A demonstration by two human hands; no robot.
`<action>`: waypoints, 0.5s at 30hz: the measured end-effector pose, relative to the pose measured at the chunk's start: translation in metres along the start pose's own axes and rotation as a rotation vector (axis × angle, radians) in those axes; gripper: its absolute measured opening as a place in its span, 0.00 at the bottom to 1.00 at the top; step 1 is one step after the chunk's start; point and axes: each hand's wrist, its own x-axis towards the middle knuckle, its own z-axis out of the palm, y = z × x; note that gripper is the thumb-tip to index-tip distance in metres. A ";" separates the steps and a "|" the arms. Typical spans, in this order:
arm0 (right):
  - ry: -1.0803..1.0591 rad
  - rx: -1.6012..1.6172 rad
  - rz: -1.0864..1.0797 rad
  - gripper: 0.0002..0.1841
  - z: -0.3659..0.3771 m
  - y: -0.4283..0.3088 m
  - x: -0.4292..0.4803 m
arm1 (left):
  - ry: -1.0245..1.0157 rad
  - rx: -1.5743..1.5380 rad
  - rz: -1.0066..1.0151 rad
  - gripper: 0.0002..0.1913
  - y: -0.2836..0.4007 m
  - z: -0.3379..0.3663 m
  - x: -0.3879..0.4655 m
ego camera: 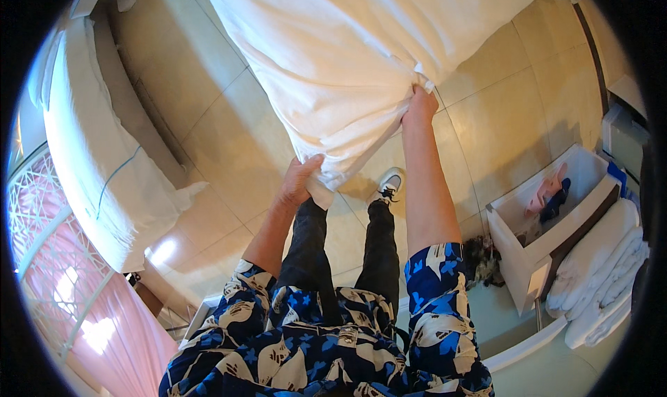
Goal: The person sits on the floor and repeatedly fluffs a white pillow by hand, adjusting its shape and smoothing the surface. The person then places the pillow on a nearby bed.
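Note:
A large white cloth (344,53), perhaps a sheet or cover, stretches away from me over the tiled floor. My left hand (302,178) grips its near corner, with the thumb on top and a flap of fabric hanging below the fingers. Farther out and to the right, my right hand (421,104) clutches the cloth's edge, bunching it into folds. Between the two hands the edge runs slantwise. The far end of the cloth passes out of view at the top, so what supports it there is hidden.
At left stands a white-draped piece of furniture (94,136) with a blue cord; below it hangs a pink curtain (109,308) behind white latticework (41,188). An open white drawer (513,214) at right holds pink footwear (544,194). Folded white bedding (599,272) lies beside it.

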 end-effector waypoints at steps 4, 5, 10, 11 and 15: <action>-0.083 0.153 0.087 0.14 0.007 -0.015 -0.008 | -0.060 0.404 0.053 0.18 -0.002 0.008 0.013; -0.111 0.161 0.105 0.15 0.006 -0.017 -0.008 | -0.063 0.460 0.059 0.17 -0.004 0.010 0.017; -0.235 0.114 0.068 0.15 -0.011 -0.027 -0.018 | -0.021 0.132 0.146 0.18 -0.015 0.048 0.022; -0.230 0.087 0.049 0.15 -0.011 -0.026 -0.017 | -0.004 0.109 0.130 0.18 -0.017 0.053 0.020; -0.197 -0.020 -0.023 0.14 -0.015 -0.010 0.000 | 0.062 0.128 0.091 0.17 -0.018 0.054 0.003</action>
